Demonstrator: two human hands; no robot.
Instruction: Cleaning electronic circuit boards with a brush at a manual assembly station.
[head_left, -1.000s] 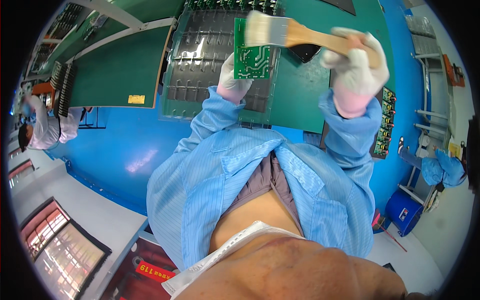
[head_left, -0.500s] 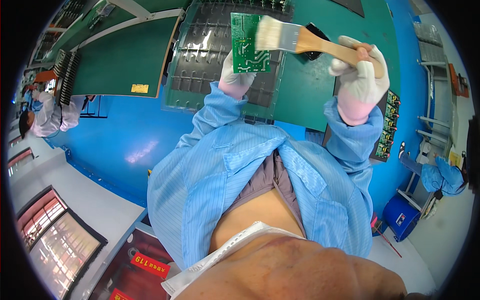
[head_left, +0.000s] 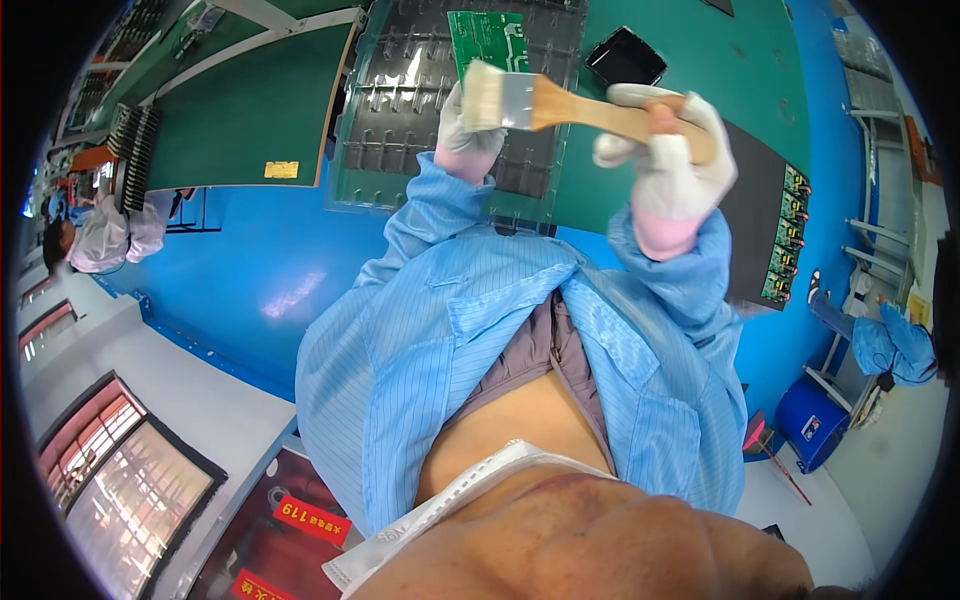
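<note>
A green circuit board (head_left: 487, 38) is in my left hand (head_left: 468, 138), which wears a white glove with a pink cuff; the brush hides part of the grip. My right hand (head_left: 682, 150), gloved the same way with bare fingertips showing, grips the wooden handle of a flat brush (head_left: 560, 104). The pale bristles lie over the board's lower edge and the left glove; whether they touch is hard to tell. Beneath my left hand is a clear plastic tray (head_left: 385, 130) with rows of slots.
A small black dish (head_left: 625, 58) sits on the green table (head_left: 720, 75). Populated circuit boards (head_left: 788, 235) line the right end of a dark mat (head_left: 745, 200). Another green bench (head_left: 240, 110) is at left. Two other people are farther off, left and right; a blue drum (head_left: 810, 430) stands lower right.
The brush and my right hand have moved left and slightly down, with the bristles now at the board's lower edge. The board has shifted up and left and tilted. The black dish is now uncovered.
</note>
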